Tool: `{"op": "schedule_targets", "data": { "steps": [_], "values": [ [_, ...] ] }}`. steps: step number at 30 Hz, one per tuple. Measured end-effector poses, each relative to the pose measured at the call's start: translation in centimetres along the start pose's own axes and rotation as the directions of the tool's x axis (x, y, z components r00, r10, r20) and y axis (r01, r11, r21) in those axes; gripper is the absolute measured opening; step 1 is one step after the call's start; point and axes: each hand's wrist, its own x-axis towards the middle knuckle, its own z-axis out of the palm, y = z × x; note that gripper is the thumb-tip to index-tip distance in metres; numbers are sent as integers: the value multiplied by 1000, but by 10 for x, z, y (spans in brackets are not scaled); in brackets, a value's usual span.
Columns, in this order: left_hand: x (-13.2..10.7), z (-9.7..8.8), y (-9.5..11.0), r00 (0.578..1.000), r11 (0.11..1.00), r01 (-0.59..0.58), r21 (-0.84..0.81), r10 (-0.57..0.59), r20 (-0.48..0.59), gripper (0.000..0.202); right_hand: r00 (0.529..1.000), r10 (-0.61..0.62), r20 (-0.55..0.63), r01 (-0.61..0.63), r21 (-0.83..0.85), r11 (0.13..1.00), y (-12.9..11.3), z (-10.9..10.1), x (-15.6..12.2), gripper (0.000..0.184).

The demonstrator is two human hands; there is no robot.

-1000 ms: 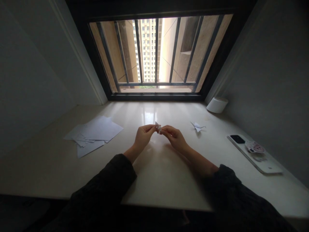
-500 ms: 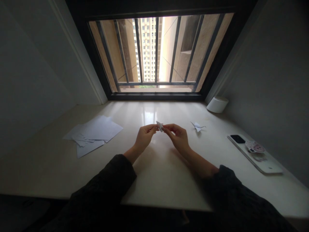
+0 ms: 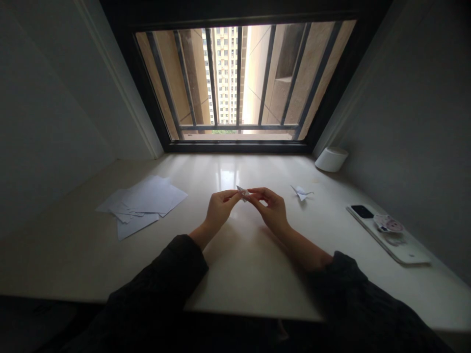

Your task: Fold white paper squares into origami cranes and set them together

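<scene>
Hands: two of yours in view, your left hand (image 3: 219, 208) and your right hand (image 3: 272, 208).
Folded paper pieces: two. You pinch the held fold (image 3: 242, 192) between the fingertips of both hands; the second fold (image 3: 301, 192) lies on the table to your right.
Loose sheets: one overlapping pile of sheets (image 3: 147, 201); several, but you cannot count them exactly.
Phones: one phone (image 3: 371, 223).
Round stickers: one round sticker (image 3: 389, 224), on the phone.
White round containers: one white container (image 3: 331, 159).
Tables: one table (image 3: 239, 255).
Windows: one barred window (image 3: 239, 83).
</scene>
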Motion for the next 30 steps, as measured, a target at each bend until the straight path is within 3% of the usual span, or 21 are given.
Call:
{"op": "schedule_targets", "data": {
  "steps": [20, 26, 30],
  "values": [
    [0, 1, 7, 994, 996, 71, -47, -74, -74, 24, 999, -52, 14, 53, -189, 981, 9, -4, 1, 25],
    [1, 0, 4, 995, 997, 54, -55, -59, -86, 28, 974, -207, 89, 221, -211, 952, 4, -4, 0, 38],
    [1, 1, 3, 993, 992, 92, -88, -99, -72, 29, 953, -293, 77, 302, -297, 906, 4, -5, -1, 38]
  ]
}}
